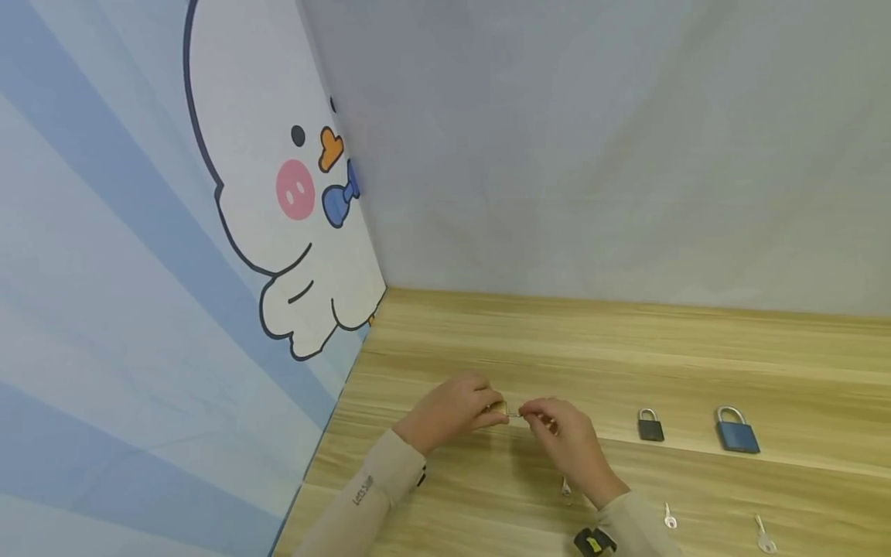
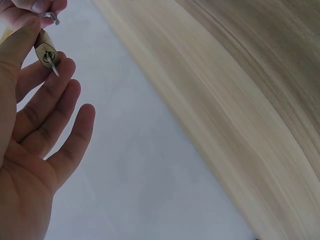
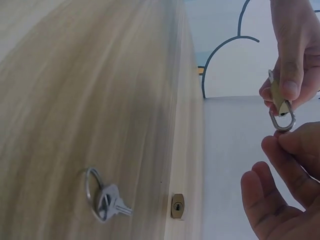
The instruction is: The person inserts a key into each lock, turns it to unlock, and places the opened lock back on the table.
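My left hand [image 1: 455,410] grips a small brass padlock [image 3: 278,97] by its body, thumb on one side and fingers on the other. A key [image 2: 53,67] sticks out of the keyhole in its base, as the left wrist view shows. The silver shackle [image 3: 292,121] points toward my right hand [image 1: 567,441], and one end stands free of the body. My right thumb and index finger pinch the shackle at its bend, with the other fingers loosely bent. Both hands are over the wooden table [image 1: 445,348].
To the right stand a small black padlock [image 1: 650,429] and a larger blue padlock [image 1: 738,437]. Nearer me lie a key on a ring [image 3: 107,202], partly beneath my right forearm in the head view, a small key [image 1: 670,518] and a longer key [image 1: 764,538]. A printed curtain [image 1: 174,309] borders the left side.
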Motion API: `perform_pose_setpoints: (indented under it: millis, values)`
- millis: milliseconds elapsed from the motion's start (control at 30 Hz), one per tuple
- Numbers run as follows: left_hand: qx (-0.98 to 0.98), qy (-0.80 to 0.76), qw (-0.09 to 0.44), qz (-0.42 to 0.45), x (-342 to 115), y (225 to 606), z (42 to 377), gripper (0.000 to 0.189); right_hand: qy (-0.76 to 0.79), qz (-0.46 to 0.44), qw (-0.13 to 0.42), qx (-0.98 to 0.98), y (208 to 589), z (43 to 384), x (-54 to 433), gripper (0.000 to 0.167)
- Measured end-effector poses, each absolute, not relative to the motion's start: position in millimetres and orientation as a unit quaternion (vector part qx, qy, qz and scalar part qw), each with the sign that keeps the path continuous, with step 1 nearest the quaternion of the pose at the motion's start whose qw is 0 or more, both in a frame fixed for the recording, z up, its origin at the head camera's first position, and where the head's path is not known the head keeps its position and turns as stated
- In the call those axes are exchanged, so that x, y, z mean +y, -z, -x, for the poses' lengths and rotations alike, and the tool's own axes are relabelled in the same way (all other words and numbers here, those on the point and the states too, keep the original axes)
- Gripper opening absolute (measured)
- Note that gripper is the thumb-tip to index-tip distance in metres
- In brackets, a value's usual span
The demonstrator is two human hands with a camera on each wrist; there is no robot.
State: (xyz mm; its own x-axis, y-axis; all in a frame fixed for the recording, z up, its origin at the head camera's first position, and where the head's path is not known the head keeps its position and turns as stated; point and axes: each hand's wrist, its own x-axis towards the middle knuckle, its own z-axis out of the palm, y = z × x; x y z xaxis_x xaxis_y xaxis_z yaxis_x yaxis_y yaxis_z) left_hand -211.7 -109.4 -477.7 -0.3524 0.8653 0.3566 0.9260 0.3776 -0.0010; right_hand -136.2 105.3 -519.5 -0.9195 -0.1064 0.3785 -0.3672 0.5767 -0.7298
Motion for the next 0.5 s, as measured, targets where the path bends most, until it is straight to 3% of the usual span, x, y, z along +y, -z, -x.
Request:
perform_pose_setpoints:
  millis: [500]
  values:
    - [-0.820,0.108,0.165,0.537,-112.2,480.6,211.8,0.028,-0.469,-0.126,0.080,-0.870,520.7,130.7,102.0,0.015]
